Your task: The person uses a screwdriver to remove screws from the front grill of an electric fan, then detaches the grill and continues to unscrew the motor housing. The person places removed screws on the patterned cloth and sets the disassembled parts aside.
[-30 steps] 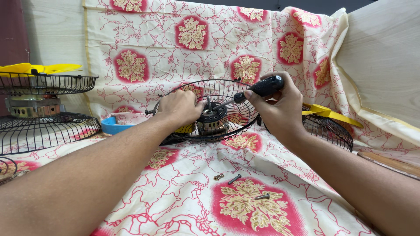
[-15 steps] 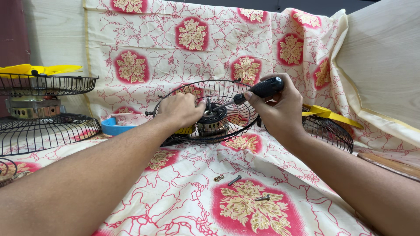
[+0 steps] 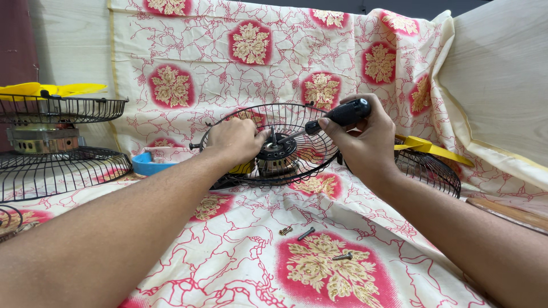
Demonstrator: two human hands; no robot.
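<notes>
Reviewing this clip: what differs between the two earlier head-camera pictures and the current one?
Very little. The right hand stays closed on the black-handled screwdriver; the handle dipped slightly half a second ago and is back up, tip still at the motor hub. The left hand keeps holding the wire fan guard by the hub. The loose screws on the patterned cloth have not moved.

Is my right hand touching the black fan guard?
Apart. In the head view the right hand grips the screwdriver above the fan guard.

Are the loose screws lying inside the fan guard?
No, the screws lie on the cloth, nearer the camera than the guard.
</notes>
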